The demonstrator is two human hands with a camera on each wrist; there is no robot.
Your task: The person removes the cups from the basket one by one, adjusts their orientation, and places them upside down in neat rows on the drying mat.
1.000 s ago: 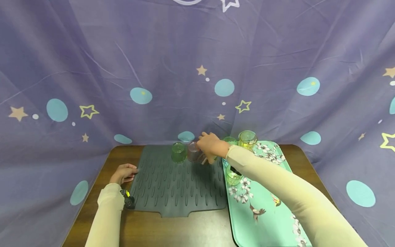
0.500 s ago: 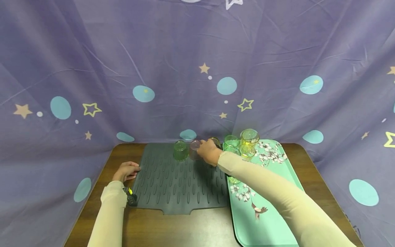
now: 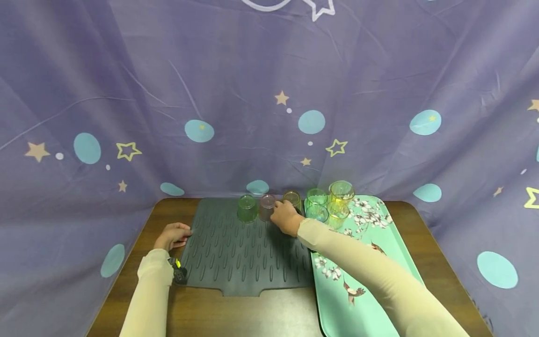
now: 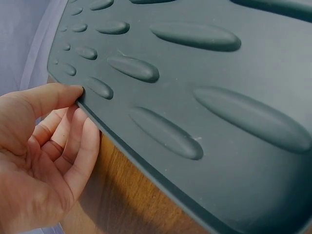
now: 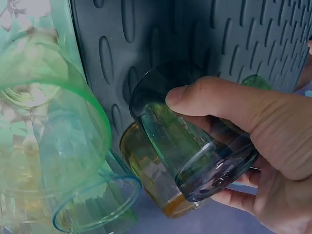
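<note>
My left hand [image 4: 48, 131] pinches the edge of a dark grey ribbed drying mat [image 3: 236, 262]. In the right wrist view, my right hand [image 5: 243, 117] holds a dark-tinted drinking glass [image 5: 204, 165] between thumb and fingers. Its mouth points toward the mat; I cannot tell whether it touches. Right beyond that glass, an amber glass [image 5: 165, 195] stands upside down. In the head view, a green glass [image 3: 247, 209] and a pinkish glass [image 3: 266, 210] line the mat's back, left of the right hand. That hand covers much of what it holds there.
A mint tray [image 3: 349, 313] printed with flowers and birds lies right of the mat. Several glasses stand on it, including a yellow glass [image 3: 341, 192] and a blue-rimmed glass [image 5: 97, 202]. A purple curtain [image 3: 236, 84] hangs behind the wooden table [image 3: 269, 313].
My right hand has come down from above the mat's back edge, turning its fingers downward, and the amber glass has come into sight behind it. The left hand stays at the mat's edge.
</note>
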